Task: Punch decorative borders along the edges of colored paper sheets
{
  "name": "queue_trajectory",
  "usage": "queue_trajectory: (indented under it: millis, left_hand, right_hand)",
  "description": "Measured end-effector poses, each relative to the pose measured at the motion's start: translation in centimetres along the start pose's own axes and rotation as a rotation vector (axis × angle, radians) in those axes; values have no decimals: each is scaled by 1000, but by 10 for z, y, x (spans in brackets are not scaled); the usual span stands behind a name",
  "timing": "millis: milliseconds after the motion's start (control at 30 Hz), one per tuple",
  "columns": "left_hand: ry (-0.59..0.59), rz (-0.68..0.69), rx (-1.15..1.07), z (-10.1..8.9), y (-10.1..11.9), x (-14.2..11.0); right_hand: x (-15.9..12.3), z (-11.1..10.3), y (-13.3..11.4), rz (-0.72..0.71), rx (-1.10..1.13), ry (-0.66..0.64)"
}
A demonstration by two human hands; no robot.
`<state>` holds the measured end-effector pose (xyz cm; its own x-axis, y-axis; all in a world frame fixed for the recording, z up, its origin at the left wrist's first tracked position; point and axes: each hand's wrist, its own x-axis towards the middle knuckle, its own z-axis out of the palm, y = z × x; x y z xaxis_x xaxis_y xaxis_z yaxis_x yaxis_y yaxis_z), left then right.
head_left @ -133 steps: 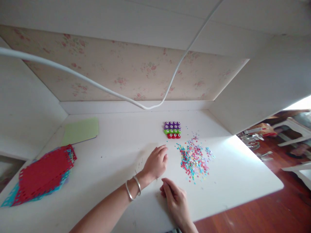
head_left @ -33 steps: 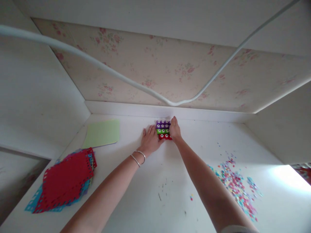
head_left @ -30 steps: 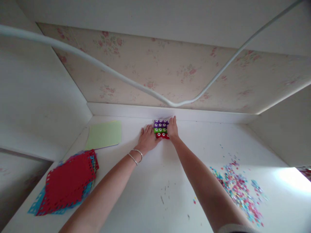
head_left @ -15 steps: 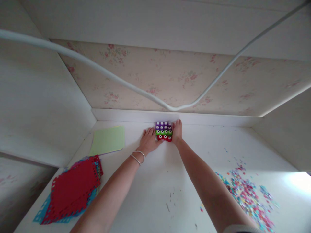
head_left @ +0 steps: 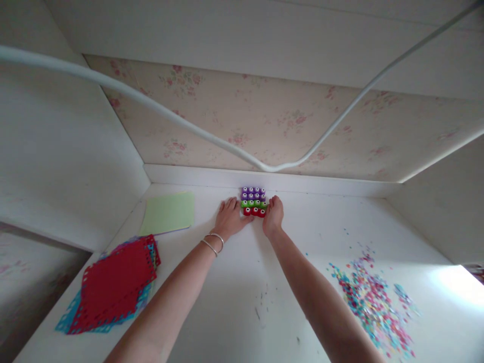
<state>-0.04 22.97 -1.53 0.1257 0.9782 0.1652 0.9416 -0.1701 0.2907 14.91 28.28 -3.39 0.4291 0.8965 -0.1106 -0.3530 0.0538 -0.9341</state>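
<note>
A block of small round pieces with eye-like white tops stands in rows on the white tabletop near the back ledge: purple pieces (head_left: 253, 193) behind, green pieces (head_left: 250, 203) in the middle, red pieces (head_left: 255, 212) in front. My left hand (head_left: 230, 217) lies flat along the left side, thumb reaching the front of the red row. On the right, my right hand (head_left: 274, 214) stands on its edge, fingers extended, against the green and red pieces. Both hands brace the rows from the sides without lifting anything.
Pale green sheets (head_left: 169, 213) lie left of my hands. A stack of red felt sheets (head_left: 117, 287) over blue ones lies at the front left. Scattered colourful confetti (head_left: 372, 297) covers the right side. A white cable (head_left: 212, 140) hangs across the view.
My right hand has slid toward me along the block's right side, from the purple rows to the green and red ones. My left hand stays nearly in place.
</note>
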Motion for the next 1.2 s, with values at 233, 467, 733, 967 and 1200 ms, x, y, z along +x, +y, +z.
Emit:
queue_trajectory:
  millis: [233,467,733,967,1200]
  left_hand:
    - [67,-148,25,5,24,-3]
    - [95,-167,17,5,26,-2]
    - [65,-111,38,-23,2,-34]
    - [73,-280,189,-84,-75,-80]
    - [-124,-399,279,-90,-118,-102]
  right_hand:
    - [-1,19,-4,5,17,83]
    - [-9,9,-15,28,-3,48]
    - [-108,-24,-47,63,5,-176]
    - [-236,-117,-54,218,-334,-615]
    - [-254,-142,-57,-7,-692,-782]
